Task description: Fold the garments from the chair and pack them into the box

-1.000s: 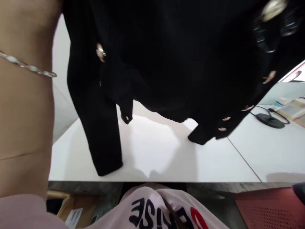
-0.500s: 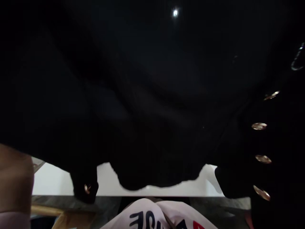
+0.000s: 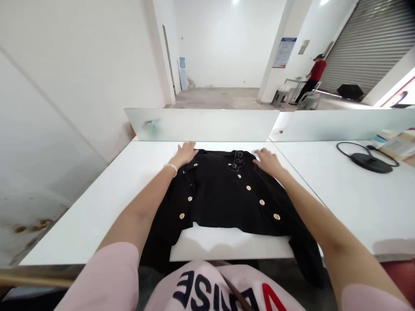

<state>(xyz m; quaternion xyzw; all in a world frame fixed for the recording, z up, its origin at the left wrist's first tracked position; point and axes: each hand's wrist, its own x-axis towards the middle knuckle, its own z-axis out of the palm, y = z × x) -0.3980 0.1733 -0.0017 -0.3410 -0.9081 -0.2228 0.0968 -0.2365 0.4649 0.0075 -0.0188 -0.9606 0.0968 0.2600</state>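
Observation:
A black jacket (image 3: 223,198) with gold buttons lies spread front-up on the white table (image 3: 97,203). Its two sleeves hang over the near table edge. My left hand (image 3: 185,153) rests flat on the jacket's far left shoulder, fingers stretched out. My right hand (image 3: 267,160) lies flat on the far right shoulder, fingers also extended. A thin bracelet sits on my left wrist. Neither hand grips the cloth.
A frosted divider panel (image 3: 201,124) stands along the table's far edge. On the adjoining table to the right sit a black round base with a cable (image 3: 369,160) and some papers (image 3: 395,144). A person in a red top (image 3: 313,75) stands far off.
The jacket was held up close in front of the camera, blocking the view. Now it lies flat on the table, both hands reaching out to its shoulders.

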